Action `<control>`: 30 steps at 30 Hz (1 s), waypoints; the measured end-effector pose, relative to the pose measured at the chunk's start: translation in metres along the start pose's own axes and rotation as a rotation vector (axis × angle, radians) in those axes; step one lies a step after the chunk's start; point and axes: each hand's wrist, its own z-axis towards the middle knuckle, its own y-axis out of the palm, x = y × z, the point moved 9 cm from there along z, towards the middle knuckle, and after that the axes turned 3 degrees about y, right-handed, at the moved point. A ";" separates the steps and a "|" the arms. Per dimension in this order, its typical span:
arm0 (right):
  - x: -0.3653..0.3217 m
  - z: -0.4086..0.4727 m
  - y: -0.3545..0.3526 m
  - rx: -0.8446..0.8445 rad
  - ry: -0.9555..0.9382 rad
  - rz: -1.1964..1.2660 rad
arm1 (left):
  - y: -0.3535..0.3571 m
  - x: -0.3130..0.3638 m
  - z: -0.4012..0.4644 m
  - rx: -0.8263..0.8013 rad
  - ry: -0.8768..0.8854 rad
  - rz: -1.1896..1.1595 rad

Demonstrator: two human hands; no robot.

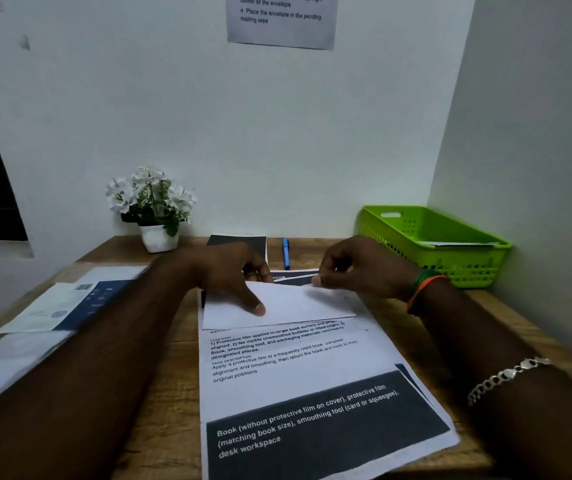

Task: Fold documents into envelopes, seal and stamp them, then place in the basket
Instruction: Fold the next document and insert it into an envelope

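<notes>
Wooden table [159, 427] carries printed documents [312, 403] whose dark band reads "Book (without protective film on cover), protective film". On their far end lies a white envelope [288, 304]; the left hand [229, 275] presses it with its thumb, while the right hand [357, 268] has its grip pinched narrow on the top edge. A green basket [450, 237] stands at the right. A wall notice [282, 19] reads "Place the envelope in the pending mailing area".

- We find the lighting dim and even, with a cool cast.
- Wide-angle bending shows at the edges.
- Both forearms near the lens are blurred.
</notes>
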 end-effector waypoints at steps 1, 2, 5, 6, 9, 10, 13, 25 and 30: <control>-0.001 0.002 -0.003 0.071 -0.004 -0.019 | -0.003 0.003 0.001 0.037 0.016 -0.021; -0.003 0.003 -0.004 0.121 -0.010 -0.025 | -0.007 0.006 0.001 0.074 0.037 -0.044; -0.010 0.006 0.001 0.170 -0.033 0.020 | -0.017 0.017 0.002 0.143 0.100 -0.131; -0.011 0.007 0.003 0.168 -0.036 0.053 | -0.018 0.019 0.001 0.153 0.113 -0.154; -0.012 0.009 0.001 0.189 -0.035 0.095 | -0.024 0.028 0.002 0.226 0.149 -0.167; -0.012 0.009 -0.001 0.200 -0.036 0.094 | -0.027 0.031 0.002 0.279 0.166 -0.159; -0.016 0.008 -0.006 0.229 -0.048 0.087 | -0.036 0.041 0.003 0.432 0.185 -0.088; -0.006 0.001 -0.029 0.253 -0.024 0.077 | -0.052 0.007 -0.008 0.361 0.119 -0.018; -0.003 0.000 -0.034 0.255 0.016 0.081 | -0.060 -0.018 -0.018 0.340 0.063 -0.054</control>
